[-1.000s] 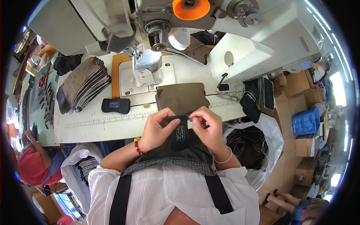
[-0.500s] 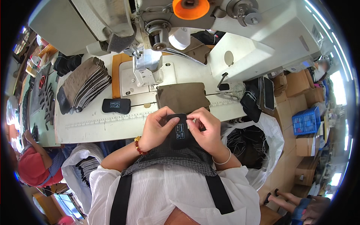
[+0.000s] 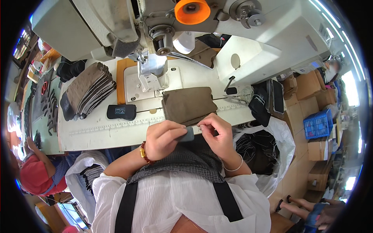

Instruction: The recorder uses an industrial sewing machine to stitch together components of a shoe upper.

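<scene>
My left hand (image 3: 164, 139) is closed on a small dark padded fabric piece (image 3: 189, 134), rounded like a shoe tongue, above my lap at the table's front edge. Its folded or tilted face hides most of its printed side. Just right of it, my right hand (image 3: 218, 134) pinches thumb and forefinger together near the piece's edge; whatever sits between the tips is too small to make out. Beyond my hands lies a brown fabric stack (image 3: 190, 104). A similar black padded piece (image 3: 121, 112) with a printed label lies flat farther left.
A post-bed sewing machine (image 3: 153, 73) stands ahead over the white table (image 3: 97, 134). Layered brown and black pieces (image 3: 87, 91) are piled left, more black pieces (image 3: 259, 105) right. White sacks (image 3: 285, 141) of pieces flank me. Another person (image 3: 39, 173) in red sits at left.
The padded piece has turned, so its printed label no longer shows. My left hand has rolled over it, back upward. My right hand has moved slightly right, away from the piece.
</scene>
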`<state>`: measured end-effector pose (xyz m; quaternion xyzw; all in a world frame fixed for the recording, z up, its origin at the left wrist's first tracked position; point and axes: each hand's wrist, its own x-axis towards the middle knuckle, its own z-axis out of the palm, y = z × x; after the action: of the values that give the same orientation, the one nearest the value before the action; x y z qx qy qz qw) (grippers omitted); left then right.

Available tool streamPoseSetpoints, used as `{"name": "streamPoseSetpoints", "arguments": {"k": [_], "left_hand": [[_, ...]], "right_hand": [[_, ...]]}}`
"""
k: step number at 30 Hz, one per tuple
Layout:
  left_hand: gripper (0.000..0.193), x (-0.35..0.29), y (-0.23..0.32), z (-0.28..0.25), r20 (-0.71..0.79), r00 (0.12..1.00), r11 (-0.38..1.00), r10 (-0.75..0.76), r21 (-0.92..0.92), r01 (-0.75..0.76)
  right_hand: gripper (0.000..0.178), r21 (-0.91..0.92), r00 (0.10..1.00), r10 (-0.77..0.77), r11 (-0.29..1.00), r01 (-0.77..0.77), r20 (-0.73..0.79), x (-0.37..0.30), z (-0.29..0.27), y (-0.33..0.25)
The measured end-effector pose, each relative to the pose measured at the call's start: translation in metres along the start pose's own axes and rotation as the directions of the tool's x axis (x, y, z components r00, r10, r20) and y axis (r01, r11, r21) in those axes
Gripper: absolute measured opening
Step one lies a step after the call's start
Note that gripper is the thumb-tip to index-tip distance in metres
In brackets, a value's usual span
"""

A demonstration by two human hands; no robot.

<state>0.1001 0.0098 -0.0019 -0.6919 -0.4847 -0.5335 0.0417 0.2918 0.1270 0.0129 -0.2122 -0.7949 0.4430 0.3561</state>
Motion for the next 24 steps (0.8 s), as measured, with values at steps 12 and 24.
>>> {"name": "streamPoseSetpoints", "arguments": {"k": [12,24], "left_hand": [[0.033,0.009,-0.005,-0.006,0.096,0.954,0.944,0.285,0.144,-0.297],[0.003,-0.014,-0.010,0.031,0.182,0.910,0.874,-0.372,-0.261,0.410]], "right_hand": [[0.016,0.182,0.986,-0.059,0.983,0.030,0.153,-0.001,0.000,-0.018],[0.046,-0.245,0.995,-0.098,0.965,0.089,-0.027,-0.042,0.007,0.007]]}}
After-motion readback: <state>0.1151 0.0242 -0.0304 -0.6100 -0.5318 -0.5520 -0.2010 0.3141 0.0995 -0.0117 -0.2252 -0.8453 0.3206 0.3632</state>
